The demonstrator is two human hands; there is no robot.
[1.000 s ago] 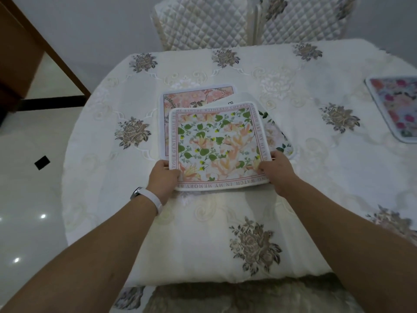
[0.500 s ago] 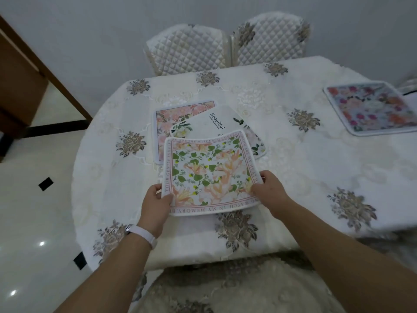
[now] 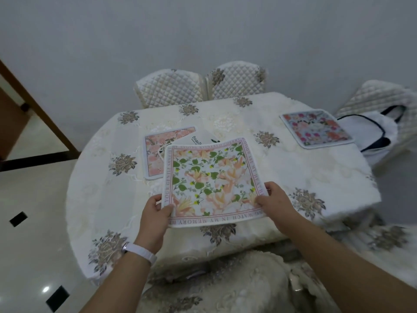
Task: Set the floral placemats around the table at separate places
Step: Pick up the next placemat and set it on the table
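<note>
A square placemat with green leaves and peach flowers (image 3: 212, 180) is held above the near part of the table. My left hand (image 3: 155, 213) grips its near left corner and my right hand (image 3: 276, 205) grips its near right edge. Behind it, a pink floral placemat (image 3: 155, 152) lies flat on the table, with a white placemat (image 3: 203, 138) printed with dark lettering resting on it, mostly hidden. A blue-and-pink floral placemat (image 3: 316, 128) lies alone at the far right of the table.
The table wears a cream embroidered cloth (image 3: 282, 172). Two quilted chairs (image 3: 200, 85) stand at the far side, a third (image 3: 381, 96) at the right with a white bag (image 3: 374, 132). A quilted chair seat (image 3: 225, 283) sits below my arms. Tiled floor lies left.
Both hands have lifted the green-leaf placemat off the stack and drawn it toward me and to the right. The view has pulled back, showing more of the wall and right chair.
</note>
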